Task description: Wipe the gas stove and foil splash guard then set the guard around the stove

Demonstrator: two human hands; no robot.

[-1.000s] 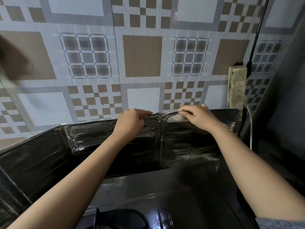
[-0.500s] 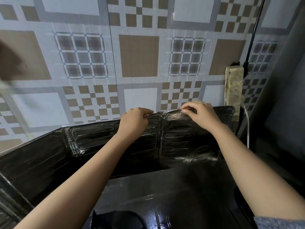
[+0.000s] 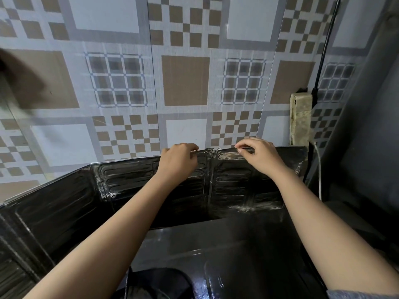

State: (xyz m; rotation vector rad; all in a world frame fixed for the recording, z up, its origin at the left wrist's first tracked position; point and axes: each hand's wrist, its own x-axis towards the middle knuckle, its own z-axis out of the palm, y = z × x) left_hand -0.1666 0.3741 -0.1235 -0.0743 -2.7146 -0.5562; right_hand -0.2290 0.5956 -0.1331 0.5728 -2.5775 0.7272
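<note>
Step in hand, as judged from the scene: seating the foil splash guard (image 3: 133, 184) around the gas stove (image 3: 216, 244).

Position: the guard stands upright at 12 o'clock of the stove, against the tiled wall (image 3: 185, 83), with a side panel angled forward at 9 o'clock. Its crumpled centre fold sits between the two hands.

Grip: the left hand (image 3: 178, 161) and the right hand (image 3: 262, 157) are each closed in a pinch over the guard's top edge, one on either side of the fold. Neither holds a cloth.

Procedure:
1. Keep both pinches light; thin foil will likely crease or tear under hard pressure.
2. Press the top edge level and flatten the fold outward from the centre.
3. Check that the lower edge sits behind the stove's rear rim, not on the cooking surface.
4. At 3 o'clock, keep the guard apart from the white cable (image 3: 318, 169) and wall outlet strip (image 3: 301, 117).
</note>
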